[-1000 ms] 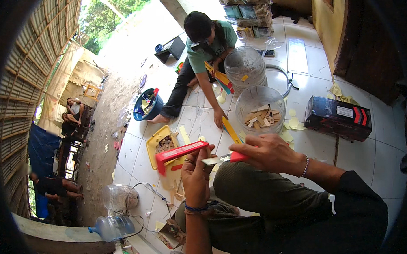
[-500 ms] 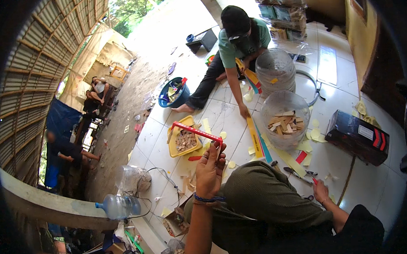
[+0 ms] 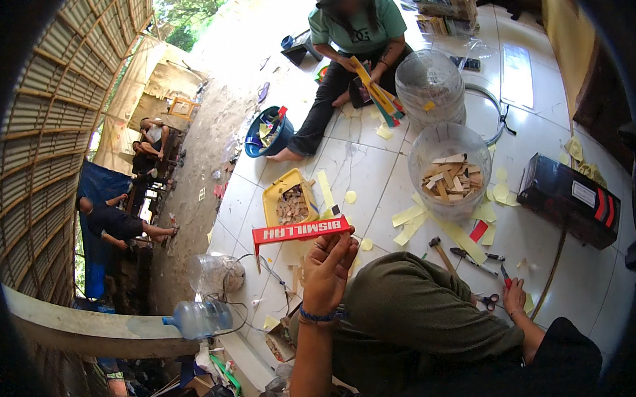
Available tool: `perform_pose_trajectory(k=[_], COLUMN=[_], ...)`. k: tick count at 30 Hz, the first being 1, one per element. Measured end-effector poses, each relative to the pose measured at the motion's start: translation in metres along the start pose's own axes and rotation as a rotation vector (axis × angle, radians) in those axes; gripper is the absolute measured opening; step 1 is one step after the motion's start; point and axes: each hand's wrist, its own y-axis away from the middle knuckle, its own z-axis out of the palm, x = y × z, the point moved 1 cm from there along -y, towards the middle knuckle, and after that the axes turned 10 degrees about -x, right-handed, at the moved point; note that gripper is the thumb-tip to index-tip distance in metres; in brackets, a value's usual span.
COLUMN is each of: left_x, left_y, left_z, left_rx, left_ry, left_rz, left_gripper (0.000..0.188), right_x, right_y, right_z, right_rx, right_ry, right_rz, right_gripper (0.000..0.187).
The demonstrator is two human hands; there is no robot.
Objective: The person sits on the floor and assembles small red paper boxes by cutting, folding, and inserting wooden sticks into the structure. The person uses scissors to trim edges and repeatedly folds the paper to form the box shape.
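My left hand (image 3: 329, 274) is closed on one end of a red strip with white lettering (image 3: 298, 231), its far end bent downward. The strip is held up, its lettered face in view. Low at the right, my right hand (image 3: 515, 296) grips a small red-handled knife (image 3: 506, 276) with its tip pointing away from me. Close to that hand lie scissors (image 3: 488, 301), dark-handled pliers (image 3: 467, 256) and a hammer (image 3: 442, 256). Beyond the red strip, a yellow tray (image 3: 290, 192) contains many small wood pieces.
A seated co-worker (image 3: 358, 36) holds coloured strips (image 3: 379, 97) across the floor. Clear tubs stand between us, the nearer one (image 3: 448, 167) holding wood pieces. A blue bucket (image 3: 269, 132), black box (image 3: 569, 200), cable (image 3: 501, 115) and yellow scraps surround the work.
The red strip has turned so its lettered face shows. The co-worker has lifted the long coloured strips off the floor and sits more upright. My right hand stays low, still on the knife.
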Motion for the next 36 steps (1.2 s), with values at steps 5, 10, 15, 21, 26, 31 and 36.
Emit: perform_pose_trajectory(k=[5, 10, 15, 21, 26, 31, 36], left_x=[0.001, 0.002, -0.004, 0.000, -0.001, 0.001, -0.003], left_y=[0.002, 0.004, 0.004, 0.007, 0.005, 0.005, 0.001], left_z=[0.008, 0.011, -0.001, -0.008, 0.005, 0.010, 0.017], left_rx=[0.029, 0.035, 0.040, 0.132, 0.161, 0.204, 0.054], left_ry=[-0.035, -0.089, -0.126, -0.242, -0.272, -0.433, -0.382], left_rz=[-0.011, 0.006, 0.053, 0.045, 0.040, 0.013, 0.078], left_gripper=[0.023, 0.023, 0.024, 0.028, 0.025, 0.028, 0.022], right_x=[0.004, 0.000, -0.015, -0.021, -0.017, -0.030, -0.020], right_y=[-0.002, 0.004, 0.011, 0.029, 0.063, 0.064, 0.049], right_z=[0.000, -0.009, -0.023, -0.028, -0.031, -0.018, -0.011], right_rx=[0.022, -0.017, -0.018, 0.037, -0.149, -0.179, -0.187], right_ry=[0.053, 0.053, 0.006, -0.130, -0.020, 0.015, -0.095], right_rz=[-0.033, -0.012, 0.040, -0.201, -0.428, -0.347, -0.288], right_gripper=[0.043, 0.043, 0.041, 0.029, 0.030, 0.034, 0.033])
